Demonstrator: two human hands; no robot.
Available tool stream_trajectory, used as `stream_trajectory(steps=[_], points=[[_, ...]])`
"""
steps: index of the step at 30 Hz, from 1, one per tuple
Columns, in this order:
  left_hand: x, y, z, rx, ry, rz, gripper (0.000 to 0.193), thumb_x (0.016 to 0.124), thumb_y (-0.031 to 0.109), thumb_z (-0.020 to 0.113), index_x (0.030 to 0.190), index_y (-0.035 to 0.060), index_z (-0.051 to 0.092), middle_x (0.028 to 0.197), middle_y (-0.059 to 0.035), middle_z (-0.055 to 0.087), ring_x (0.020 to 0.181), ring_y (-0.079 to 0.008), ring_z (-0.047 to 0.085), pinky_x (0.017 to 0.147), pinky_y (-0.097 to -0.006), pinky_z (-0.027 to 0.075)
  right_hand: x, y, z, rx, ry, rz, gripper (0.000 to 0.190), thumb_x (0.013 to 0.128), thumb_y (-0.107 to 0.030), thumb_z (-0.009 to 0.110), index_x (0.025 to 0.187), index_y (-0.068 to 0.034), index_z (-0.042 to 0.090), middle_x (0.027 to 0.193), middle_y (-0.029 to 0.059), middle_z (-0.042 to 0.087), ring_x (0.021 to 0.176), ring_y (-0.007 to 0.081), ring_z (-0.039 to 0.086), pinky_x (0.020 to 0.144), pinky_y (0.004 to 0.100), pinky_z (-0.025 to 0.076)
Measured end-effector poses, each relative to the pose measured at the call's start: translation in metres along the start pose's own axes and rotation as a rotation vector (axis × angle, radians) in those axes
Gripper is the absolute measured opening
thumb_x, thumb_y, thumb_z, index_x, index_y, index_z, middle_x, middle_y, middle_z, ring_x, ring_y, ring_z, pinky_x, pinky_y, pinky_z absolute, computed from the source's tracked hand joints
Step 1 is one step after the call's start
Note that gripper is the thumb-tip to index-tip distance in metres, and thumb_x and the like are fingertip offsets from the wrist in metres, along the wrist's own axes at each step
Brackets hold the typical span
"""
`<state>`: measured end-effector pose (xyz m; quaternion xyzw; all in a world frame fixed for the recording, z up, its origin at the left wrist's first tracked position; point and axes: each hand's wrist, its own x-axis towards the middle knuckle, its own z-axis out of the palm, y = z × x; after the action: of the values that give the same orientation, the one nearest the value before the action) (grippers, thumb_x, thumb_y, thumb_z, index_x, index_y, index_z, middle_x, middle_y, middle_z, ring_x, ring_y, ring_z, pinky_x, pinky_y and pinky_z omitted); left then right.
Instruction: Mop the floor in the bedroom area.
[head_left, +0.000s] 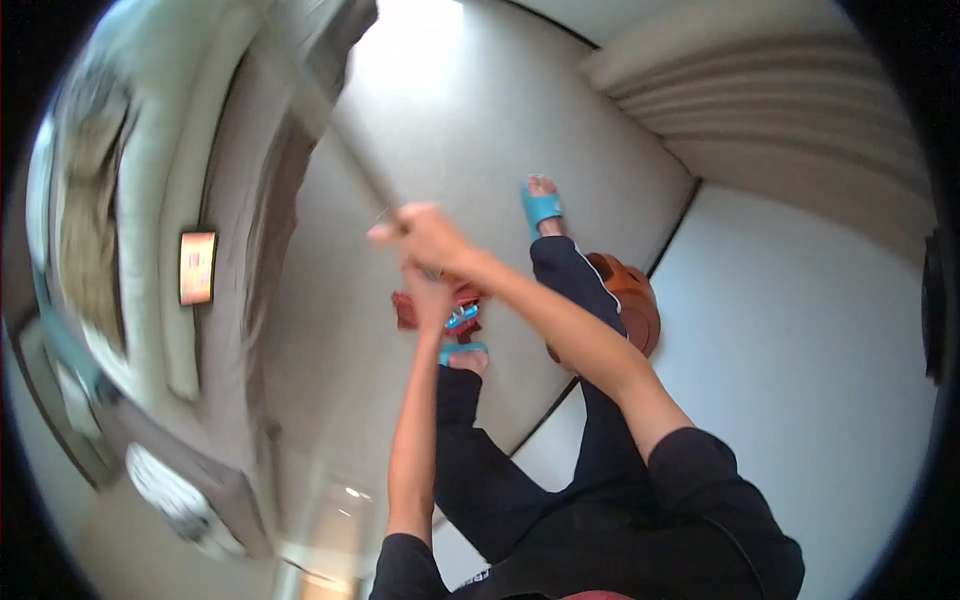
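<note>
Both hands are wrapped around a long thin pole (356, 161), blurred by motion. My right hand (435, 238) grips it just above my left hand (429, 296), and the two are close together. From the hands the pole slants to the upper left, across the edge of the bed (255, 172). Under my left hand, near the floor, is a red item (406, 311) with a shiny blue part (462, 318). My hand and forearm partly cover it, so I cannot tell what it is or whether it joins the pole.
A lit screen device (197, 268) lies at the bed's side. Behind my right leg sits a rounded orange-brown object (637, 300). A beige curtain (750, 105) hangs at the upper right. My feet, in blue slides (541, 204), stand on the pale floor (450, 150).
</note>
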<state>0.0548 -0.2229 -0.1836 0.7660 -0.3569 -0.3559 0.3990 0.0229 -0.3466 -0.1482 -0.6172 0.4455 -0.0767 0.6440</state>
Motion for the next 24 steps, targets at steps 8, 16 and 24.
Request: stream_trajectory(steps=[8, 16, 24], points=[[0.064, 0.002, -0.023, -0.278, 0.167, -0.34, 0.032, 0.09, 0.02, 0.057, 0.064, 0.0128, 0.039, 0.059, 0.0037, 0.034, 0.058, -0.0079, 0.036, 0.058, -0.026, 0.036, -0.11, 0.231, -0.177, 0.14, 0.751, 0.381, 0.037, 0.081, -0.035, 0.065, 0.098, -0.001, 0.064, 0.091, 0.0142, 0.067, 0.09, 0.0203, 0.063, 0.08, 0.0326, 0.049], [0.052, 0.006, 0.006, -0.162, 0.125, -0.367, 0.034, 0.096, 0.02, 0.047, 0.066, 0.0106, 0.032, 0.06, 0.0024, 0.031, 0.059, -0.009, 0.031, 0.062, -0.0266, 0.037, -0.28, 0.438, -0.24, -0.557, 0.191, 0.829, 0.05, 0.084, -0.048, 0.053, 0.098, -0.002, 0.066, 0.116, 0.0223, 0.056, 0.112, 0.0318, 0.052, 0.092, 0.0455, 0.041], [0.051, 0.019, 0.026, -0.095, -0.041, -0.451, 0.031, 0.098, 0.019, 0.043, 0.07, 0.0099, 0.033, 0.064, 0.0002, 0.033, 0.063, -0.012, 0.034, 0.073, -0.0303, 0.039, -0.236, 0.425, -0.235, -0.35, 0.062, 0.851, 0.067, 0.083, -0.059, 0.048, 0.079, 0.005, 0.067, 0.078, 0.0262, 0.064, 0.079, 0.0389, 0.064, 0.078, 0.0443, 0.048]])
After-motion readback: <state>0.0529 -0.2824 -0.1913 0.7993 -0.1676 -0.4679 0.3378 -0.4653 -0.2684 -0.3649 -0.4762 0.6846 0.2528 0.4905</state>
